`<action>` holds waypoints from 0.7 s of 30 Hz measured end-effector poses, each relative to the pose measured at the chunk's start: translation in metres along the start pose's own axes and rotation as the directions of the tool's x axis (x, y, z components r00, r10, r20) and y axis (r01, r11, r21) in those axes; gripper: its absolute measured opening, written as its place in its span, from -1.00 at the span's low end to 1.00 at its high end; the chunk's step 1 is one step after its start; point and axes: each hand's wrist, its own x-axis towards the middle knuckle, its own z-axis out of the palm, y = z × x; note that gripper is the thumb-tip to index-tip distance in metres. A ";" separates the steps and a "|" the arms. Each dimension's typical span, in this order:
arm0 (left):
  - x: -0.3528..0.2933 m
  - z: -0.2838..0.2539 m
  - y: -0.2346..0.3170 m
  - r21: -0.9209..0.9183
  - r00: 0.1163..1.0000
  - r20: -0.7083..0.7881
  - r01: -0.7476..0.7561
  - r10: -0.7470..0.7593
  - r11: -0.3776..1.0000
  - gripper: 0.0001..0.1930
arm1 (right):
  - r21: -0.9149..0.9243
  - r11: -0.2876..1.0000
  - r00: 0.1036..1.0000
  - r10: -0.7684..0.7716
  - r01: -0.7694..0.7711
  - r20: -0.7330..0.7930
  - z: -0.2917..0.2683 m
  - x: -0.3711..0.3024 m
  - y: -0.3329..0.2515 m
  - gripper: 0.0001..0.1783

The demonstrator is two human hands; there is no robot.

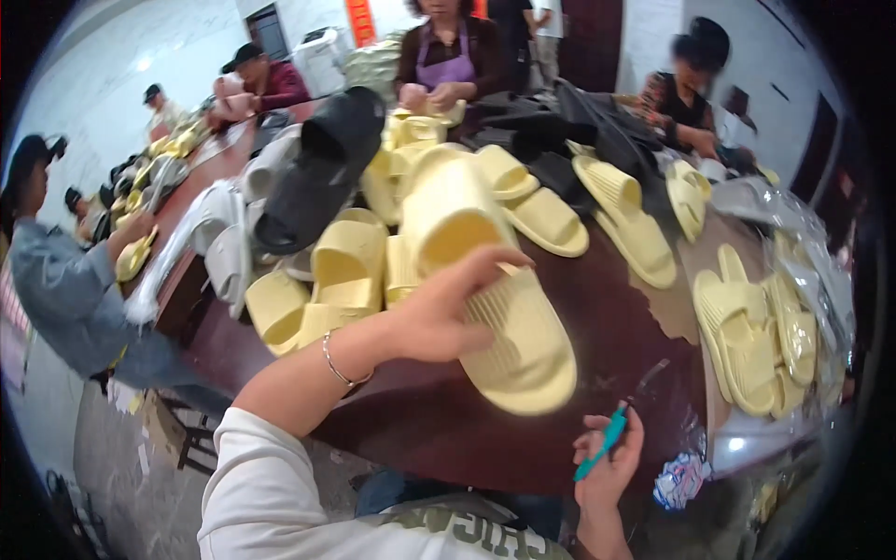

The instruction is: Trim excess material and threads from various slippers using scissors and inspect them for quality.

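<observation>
A pale yellow slipper (532, 359) is in front of me, its ribbed sole toward me and its broad strap on the far side. My left hand (439, 313) is over its left side, with thumb and fingers spread apart; whether they touch the slipper I cannot tell. Low on the right, my right hand (611, 457) is closed around a slim teal-handled tool (605, 441). A thin, dark, curved tip sticks out past the fingers; its exact kind is unclear.
Yellow slippers (345, 257), grey slippers (226, 247) and a black slipper (322, 173) are heaped on the dark red table (411, 420). Plastic-wrapped yellow slippers (737, 336) lie at right. A crumpled blue-white wad (681, 481) sits by the near edge. Several people work around the table.
</observation>
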 end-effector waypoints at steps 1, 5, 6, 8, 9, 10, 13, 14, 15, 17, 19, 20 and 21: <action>-0.007 -0.001 0.014 0.013 0.999 -0.036 0.008 -0.007 1.000 -0.33 | 0.029 1.000 0.998 -0.004 0.006 -0.055 -0.001 0.000 0.001 -0.47; -0.024 0.003 0.047 0.566 0.965 0.250 -0.081 -0.077 0.821 -0.51 | 0.085 0.996 0.981 0.045 -0.029 -0.188 0.013 0.001 -0.009 -0.51; -0.026 0.006 0.049 0.621 0.920 0.390 -0.242 -0.026 0.746 -0.60 | 0.094 0.995 0.965 0.063 -0.040 -0.256 0.015 0.001 -0.011 -0.52; -0.035 0.009 0.048 0.647 0.857 0.515 -0.391 0.003 0.654 -0.68 | 0.158 0.987 0.978 0.066 -0.035 -0.197 0.000 0.004 -0.004 -0.53; -0.040 0.013 0.046 0.655 0.837 0.546 -0.461 0.048 0.598 -0.75 | 0.225 0.974 0.985 0.061 -0.023 -0.162 -0.008 0.005 -0.003 -0.53; -0.045 0.017 0.044 0.657 0.810 0.579 -0.529 0.090 0.537 -0.83 | 0.292 0.956 0.990 0.053 -0.013 -0.130 -0.016 0.004 0.000 -0.53; -0.055 0.027 0.033 0.636 0.764 0.627 -0.615 0.152 0.466 -0.90 | 0.227 0.973 0.985 0.086 -0.051 -0.147 -0.015 0.002 -0.005 -0.52; -0.058 0.029 0.030 0.614 0.747 0.641 -0.638 0.178 0.465 -0.91 | 0.194 0.979 0.981 0.101 -0.068 -0.164 -0.016 0.000 -0.006 -0.51; -0.059 0.031 0.027 0.588 0.726 0.656 -0.662 0.206 0.465 -0.91 | 0.191 0.979 0.980 0.099 -0.065 -0.174 -0.014 0.000 -0.007 -0.51; -0.062 0.031 0.027 0.555 0.714 0.664 -0.671 0.225 0.491 -0.90 | 0.093 0.988 0.961 0.140 -0.121 -0.240 -0.009 0.005 -0.011 -0.49; -0.064 0.036 0.024 0.495 0.698 0.668 -0.675 0.257 0.547 -0.86 | 0.031 0.984 0.949 0.178 -0.176 -0.259 -0.011 0.010 -0.017 -0.47; -0.067 0.036 0.025 0.446 0.667 0.687 -0.699 0.286 0.559 -0.86 | 0.023 0.980 0.951 0.198 -0.198 -0.236 -0.013 0.012 -0.019 -0.47; -0.069 0.034 0.029 0.470 0.680 0.679 -0.693 0.277 0.547 -0.86 | -0.035 0.982 0.951 0.172 -0.187 -0.257 -0.010 0.015 -0.020 -0.47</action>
